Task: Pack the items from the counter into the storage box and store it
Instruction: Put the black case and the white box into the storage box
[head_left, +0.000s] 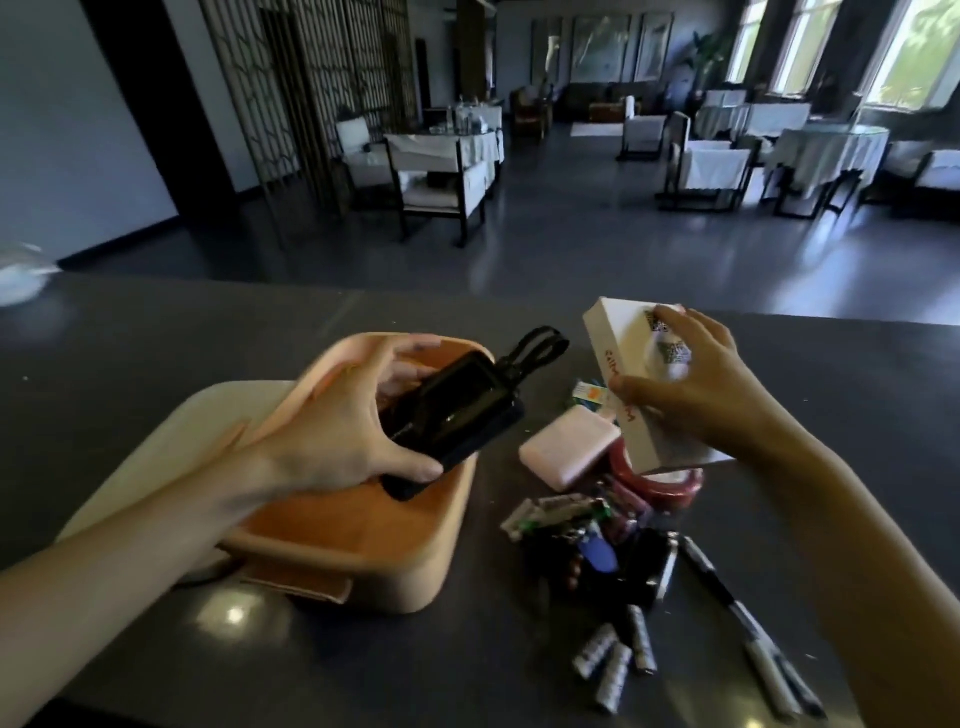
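Note:
An open peach storage box (415, 571) sits on the dark counter (156, 338), its pale lid (171, 441) lying under and left of it. My left hand (332, 431) grips a black device with a wrist strap (457, 415), tilted across the box's rim. My right hand (691, 384) holds a white carton with QR labels (623, 374) above the pile of items. Below it lie a small pink case (566, 452), a red tape roll (660, 488), loose batteries (618, 660), black markers (753, 634) and several small packets (561, 514).
The counter's far edge runs across the middle of the view; beyond it is a dining room with white chairs (441, 176) and tables (826, 150). A clear plastic object (21, 275) sits at the counter's far left.

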